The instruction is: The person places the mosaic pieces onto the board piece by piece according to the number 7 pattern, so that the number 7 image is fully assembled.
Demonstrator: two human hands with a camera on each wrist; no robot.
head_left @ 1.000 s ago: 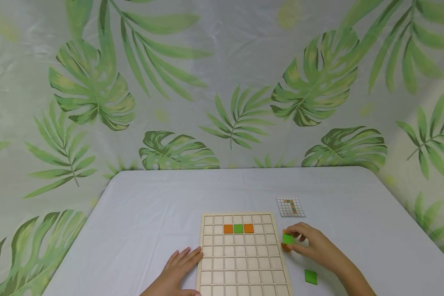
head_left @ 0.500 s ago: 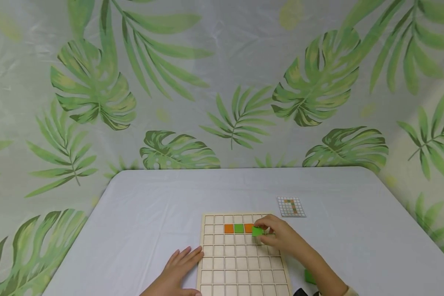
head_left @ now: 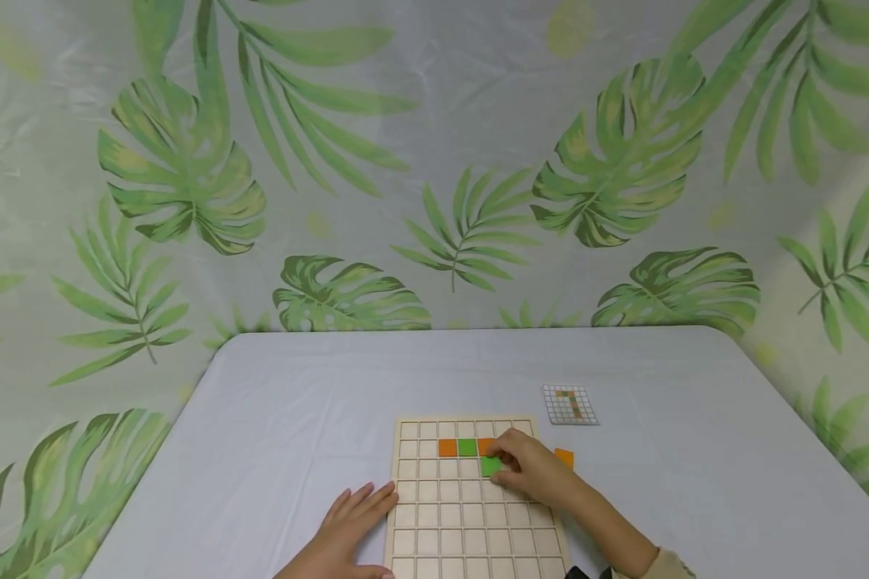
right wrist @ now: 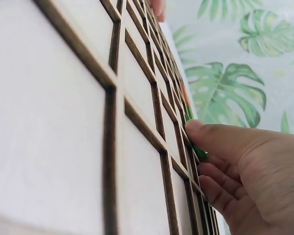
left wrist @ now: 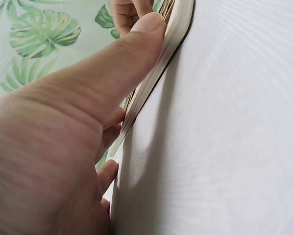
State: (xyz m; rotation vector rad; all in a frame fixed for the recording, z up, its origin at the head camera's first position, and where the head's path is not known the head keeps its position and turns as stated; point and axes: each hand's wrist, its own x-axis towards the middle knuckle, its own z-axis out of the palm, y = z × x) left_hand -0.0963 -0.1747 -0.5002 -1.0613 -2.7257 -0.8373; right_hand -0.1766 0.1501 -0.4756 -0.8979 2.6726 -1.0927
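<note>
A wooden grid board [head_left: 450, 515] lies on the table. In its second row sit an orange tile [head_left: 447, 447], a green tile [head_left: 467, 446] and another orange tile [head_left: 485, 445]. My right hand [head_left: 532, 466] pinches a further green tile [head_left: 488, 467] between thumb and fingers, right at the cell below the right-hand orange tile. The right wrist view shows this held tile [right wrist: 200, 153] edge-on, low at the grid. My left hand [head_left: 349, 527] rests at the board's left edge with fingers extended; its thumb [left wrist: 149, 24] touches the rim in the left wrist view.
A small card [head_left: 570, 404] printed with a coloured pattern on a grid lies beyond the board's right corner. Right of the board, a loose orange tile [head_left: 564, 458] shows past my right hand. A white cloth covers the table [head_left: 297, 410], with a leaf-print backdrop [head_left: 463, 161] behind.
My right hand has carried the green tile leftward from beside the board to the cell below the right-hand orange tile. Its forearm now covers the loose green tile. My left hand stays put.
</note>
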